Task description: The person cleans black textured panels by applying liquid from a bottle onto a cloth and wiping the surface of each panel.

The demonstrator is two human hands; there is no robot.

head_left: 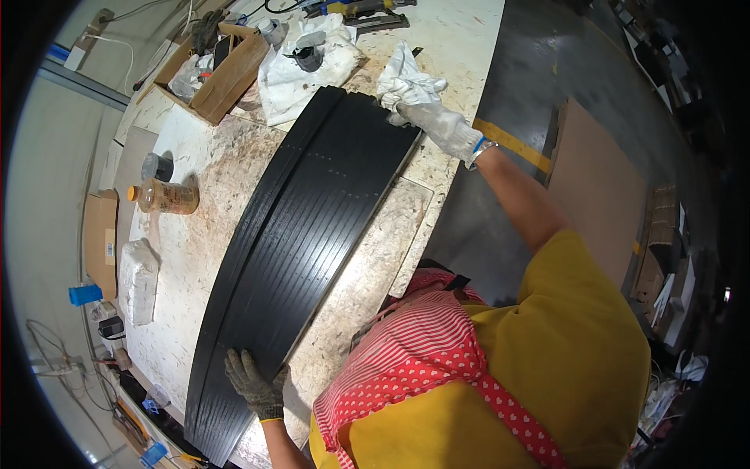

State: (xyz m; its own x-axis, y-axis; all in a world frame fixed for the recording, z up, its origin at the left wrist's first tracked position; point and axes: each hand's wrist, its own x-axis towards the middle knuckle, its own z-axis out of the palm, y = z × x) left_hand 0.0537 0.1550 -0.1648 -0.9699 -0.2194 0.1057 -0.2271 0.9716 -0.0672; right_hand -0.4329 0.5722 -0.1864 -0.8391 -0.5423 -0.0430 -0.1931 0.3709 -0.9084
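Observation:
A long, curved black panel (305,211) with fine lengthwise grooves and a raised strip along its left side lies across the workbench. My left hand (254,383), in a dark grey glove, rests flat on its near part with the fingers spread. At the far right corner of the panel is my right hand (437,125), in a pale glove, its fingers bent in against the panel's end. What those fingers hold, if anything, is hidden. A crumpled white rag (408,78) lies just beyond them, touching or nearly touching the glove.
The stained white workbench (375,266) bears a cardboard box of odds and ends (226,74), a white cloth (273,86) under a dark cup (307,58), hand tools (367,12), a bottle with an orange cap (168,197) and a plastic-wrapped block (141,281). A large brown board (598,187) stands right.

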